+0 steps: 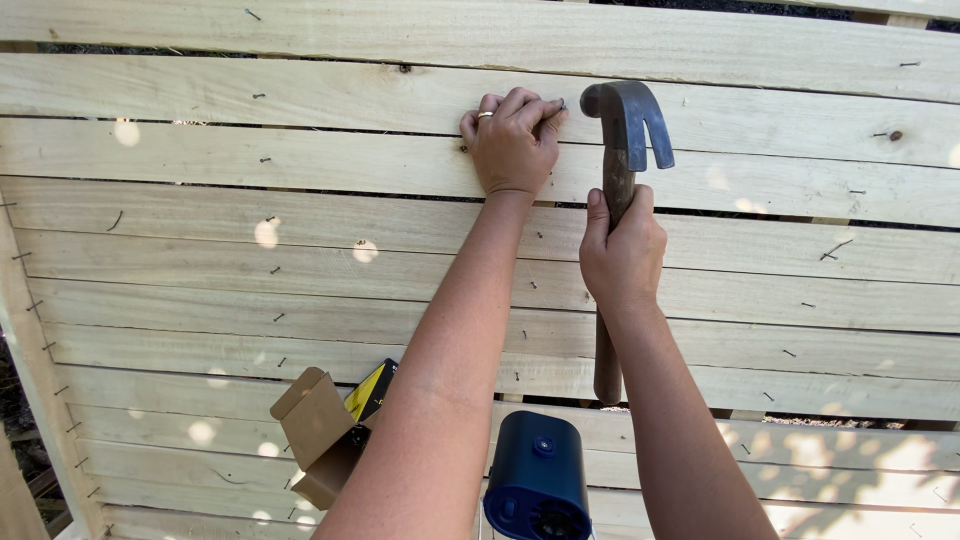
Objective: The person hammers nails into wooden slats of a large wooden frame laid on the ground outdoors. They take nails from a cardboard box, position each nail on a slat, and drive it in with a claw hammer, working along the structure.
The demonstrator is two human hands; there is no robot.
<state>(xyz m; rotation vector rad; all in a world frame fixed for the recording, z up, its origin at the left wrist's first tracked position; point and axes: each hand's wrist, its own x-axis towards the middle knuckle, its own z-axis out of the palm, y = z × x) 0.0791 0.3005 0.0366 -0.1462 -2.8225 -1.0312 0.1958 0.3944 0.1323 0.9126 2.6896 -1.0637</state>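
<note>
— So, where is everything right now?

— My left hand [512, 142] is pinched shut on a small nail [561, 104], holding it against a pale wooden slat [300, 160] of the panel, up at twelve o'clock. My right hand [622, 250] is wrapped tight around the claw hammer [622, 150], high on its wooden handle, with the steel head just at three o'clock of the nail.

— How does the hammer handle?

— Top-heavy, I'd judge, and stiff; gripping near the head suits gentle taps. The nail is tiny and slippery, so fingertips only.

— Anything else nearby?

— An open cardboard box [318, 432] at seven o'clock and a dark blue device [538, 478] at six.
</note>
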